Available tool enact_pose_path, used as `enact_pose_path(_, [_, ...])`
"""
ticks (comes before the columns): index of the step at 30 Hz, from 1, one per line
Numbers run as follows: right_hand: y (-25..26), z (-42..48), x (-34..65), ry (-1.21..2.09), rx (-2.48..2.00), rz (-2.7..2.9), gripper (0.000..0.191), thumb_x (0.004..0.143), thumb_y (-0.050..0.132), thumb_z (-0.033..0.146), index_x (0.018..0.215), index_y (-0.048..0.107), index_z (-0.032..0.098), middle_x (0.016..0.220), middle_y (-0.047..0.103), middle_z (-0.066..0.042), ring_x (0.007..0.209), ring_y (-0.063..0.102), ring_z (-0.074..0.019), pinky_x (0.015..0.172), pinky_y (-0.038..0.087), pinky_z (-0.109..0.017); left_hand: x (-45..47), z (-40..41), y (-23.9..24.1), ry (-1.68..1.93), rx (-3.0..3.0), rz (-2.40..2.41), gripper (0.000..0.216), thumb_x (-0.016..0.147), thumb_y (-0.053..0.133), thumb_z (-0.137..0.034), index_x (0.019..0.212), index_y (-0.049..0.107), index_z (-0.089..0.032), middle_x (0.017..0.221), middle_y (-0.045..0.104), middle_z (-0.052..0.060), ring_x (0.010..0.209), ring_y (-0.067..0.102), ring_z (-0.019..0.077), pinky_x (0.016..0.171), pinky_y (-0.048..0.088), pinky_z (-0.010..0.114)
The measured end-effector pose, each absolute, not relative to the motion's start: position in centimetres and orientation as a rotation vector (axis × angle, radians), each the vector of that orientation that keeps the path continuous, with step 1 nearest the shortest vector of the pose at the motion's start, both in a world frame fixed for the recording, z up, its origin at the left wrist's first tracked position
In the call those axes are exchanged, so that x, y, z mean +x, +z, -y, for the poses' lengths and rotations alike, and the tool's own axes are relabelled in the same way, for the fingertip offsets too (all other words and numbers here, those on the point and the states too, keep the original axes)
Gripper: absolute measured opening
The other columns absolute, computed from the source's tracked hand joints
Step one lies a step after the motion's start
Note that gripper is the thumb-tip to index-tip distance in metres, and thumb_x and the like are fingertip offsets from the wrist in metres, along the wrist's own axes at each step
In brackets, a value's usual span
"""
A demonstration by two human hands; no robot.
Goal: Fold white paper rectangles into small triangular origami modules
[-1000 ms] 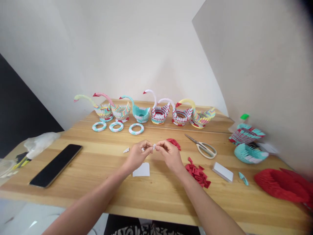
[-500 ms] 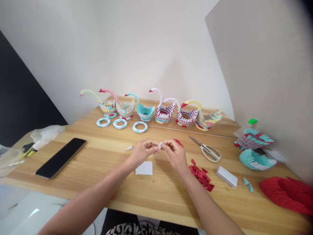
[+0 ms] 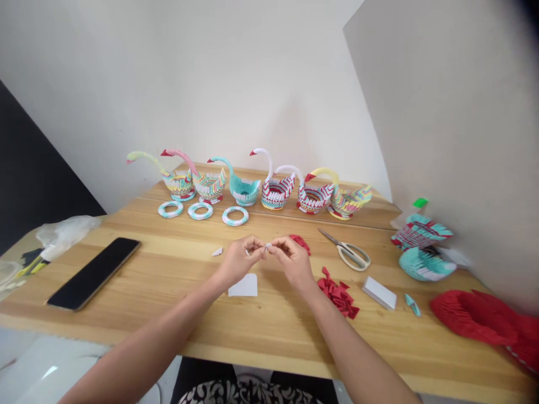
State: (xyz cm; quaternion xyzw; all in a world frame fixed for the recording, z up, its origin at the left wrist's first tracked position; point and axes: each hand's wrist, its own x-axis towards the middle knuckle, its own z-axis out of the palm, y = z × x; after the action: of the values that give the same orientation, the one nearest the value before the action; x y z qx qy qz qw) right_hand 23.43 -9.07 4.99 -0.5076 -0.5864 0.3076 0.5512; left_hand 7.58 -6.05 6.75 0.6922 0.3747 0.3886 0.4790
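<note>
Between the fingertips of my left hand and my right hand is a small folded piece of white paper. Both hands pinch it above the middle of the table, the fingers hiding most of it. A flat stack of white paper slips lies just below my left hand. Left of that hand sits a small folded white paper triangle. Red folded paper triangles are heaped to the right of my right wrist, and another red pile shows partly behind my right hand.
Several paper swans line the back, with three paper rings before them. Scissors, a white paper block, turquoise pieces, a turquoise paper body and a red one lie right. A phone lies left.
The whole view has shifted slightly, so things on the table appear a little further left. Both hands still pinch the white paper, which now shows less between the fingertips.
</note>
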Motion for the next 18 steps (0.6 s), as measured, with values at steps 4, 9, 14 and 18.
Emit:
enact_pose_path(4, [5.01,8.98,23.55,0.734,-1.204,1.380,0.013,0.077,0.065,0.032,0.076,0.065,0.019,0.073,0.068,-0.001,0.070,0.061,-0.0164,0.066,0.044,-0.026,7.67,6.35,7.11,0.956,1.741,-0.949,0.012,0.078,0.057,-0.025,0.071,0.060,-0.016,0.069,0.065,0.001,0.068,0.059,0.0138,0.067,0.044,0.024])
enact_pose_path(9, [5.19,9.02,23.74,0.709,-1.195,1.377,0.012,0.076,0.066,0.031,0.073,0.065,0.020,0.070,0.068,0.000,0.066,0.060,-0.0158,0.063,0.044,-0.026,7.65,6.41,7.22,0.951,1.716,-0.875,0.008,0.077,0.057,-0.022,0.075,0.061,-0.016,0.072,0.067,0.001,0.071,0.062,0.0140,0.071,0.045,0.024])
enact_pose_path(14, [5.04,8.89,23.95,0.763,-1.153,1.366,0.010,0.077,0.066,0.030,0.074,0.064,0.020,0.071,0.068,0.000,0.068,0.060,-0.0156,0.065,0.044,-0.026,7.55,6.39,7.12,0.974,1.707,-0.864,0.006,0.076,0.060,-0.021,0.074,0.062,-0.016,0.072,0.068,0.001,0.071,0.063,0.0137,0.070,0.045,0.023])
enact_pose_path(18, [5.01,8.85,24.10,0.799,-1.147,1.371,0.010,0.080,0.062,0.029,0.078,0.066,0.019,0.075,0.068,-0.001,0.072,0.061,-0.0160,0.070,0.045,-0.027,7.64,6.35,7.00,0.978,1.610,-0.855,0.012,0.075,0.064,-0.025,0.082,0.063,-0.016,0.073,0.069,0.001,0.071,0.064,0.0143,0.069,0.045,0.023])
